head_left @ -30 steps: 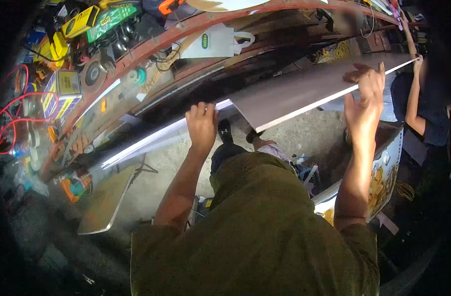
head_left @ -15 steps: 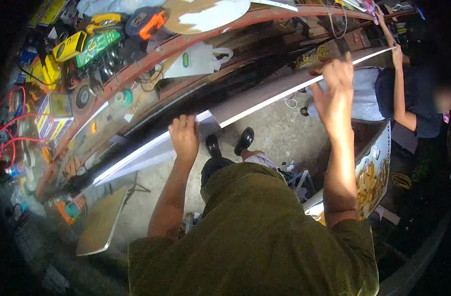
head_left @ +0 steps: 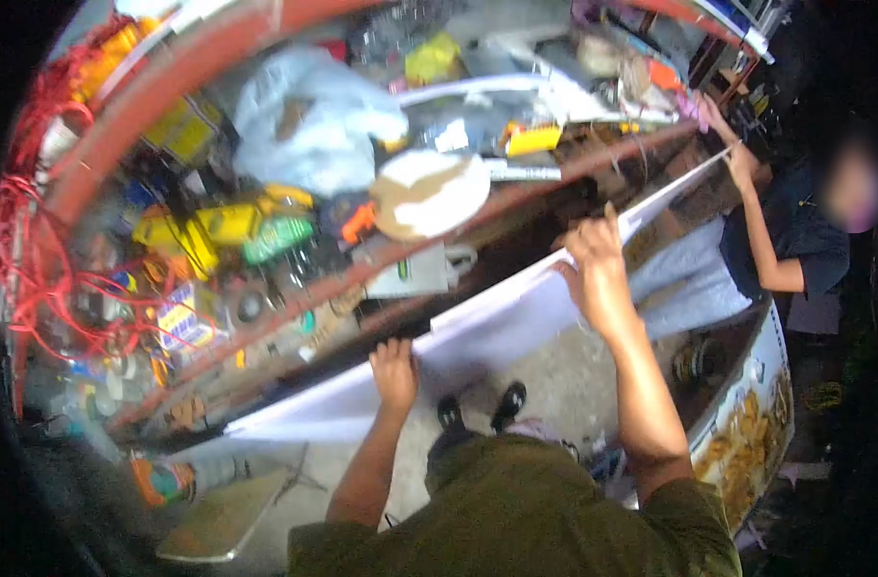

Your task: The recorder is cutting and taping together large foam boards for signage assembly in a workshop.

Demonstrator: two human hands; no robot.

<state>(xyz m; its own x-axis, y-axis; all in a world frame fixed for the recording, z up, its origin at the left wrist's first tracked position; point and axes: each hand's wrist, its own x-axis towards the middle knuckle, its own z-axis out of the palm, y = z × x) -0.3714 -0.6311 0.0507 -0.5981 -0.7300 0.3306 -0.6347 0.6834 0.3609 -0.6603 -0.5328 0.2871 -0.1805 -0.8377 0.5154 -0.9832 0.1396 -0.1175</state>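
Observation:
A long white panel (head_left: 501, 332) stands on edge across the middle of the view. It looks like two thin sheets overlapping, with a step in the top edge between my hands. My left hand (head_left: 394, 375) is closed over the top edge of the lower left sheet (head_left: 309, 415). Farther right, my right hand (head_left: 595, 245) is closed round the upper edge, fingers over the far side. The far right end is held by a co-worker's hand (head_left: 737, 163). The panel hides part of the floor behind it.
Beyond the panel, a red-framed bench (head_left: 295, 288) holds tools, boxes, a plastic bag (head_left: 309, 120) and a round board (head_left: 431, 192). Red cable (head_left: 49, 279) tangles at left. A co-worker (head_left: 785, 221) stands at right near a bin of yellowish pieces (head_left: 737, 438). A board (head_left: 222, 514) leans lower left.
The view has tilted up, showing more of the bench. The panel's broad face now shows more toward me. My right hand has gone from spread fingers to a closed hold on the edge.

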